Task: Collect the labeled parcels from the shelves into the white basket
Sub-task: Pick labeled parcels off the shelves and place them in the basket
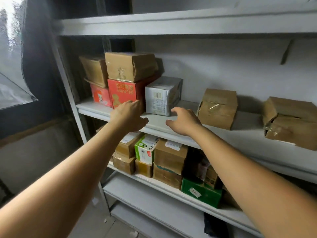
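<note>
Right now both my hands are empty: my left hand (128, 115) hangs loose-fingered in front of the red box (123, 93), and my right hand (183, 121) reaches, fingers relaxed, to the lower right corner of the grey parcel (161, 96). I cannot tell whether either fingertip touches yet. The grey parcel stands on the middle shelf (243, 133) near its front edge, just beside the red box; the white basket is not in sight. I judge the worst risk to be on my left. The red box carries a brown carton (128, 67) on top, so a knock from my knuckles as I close in could shift that stack and bring the carton down. The parcel looks glossy, so a grip at one corner only might let it slide or tip off the shelf lip. As for writing, the red box reads "AMMETER" in yellow under larger characters I cannot make out. The grey parcel shows a barcode above fine print too small to read. Below, the white labels on the cartons and on the green box (200, 193) are illegible.
</note>
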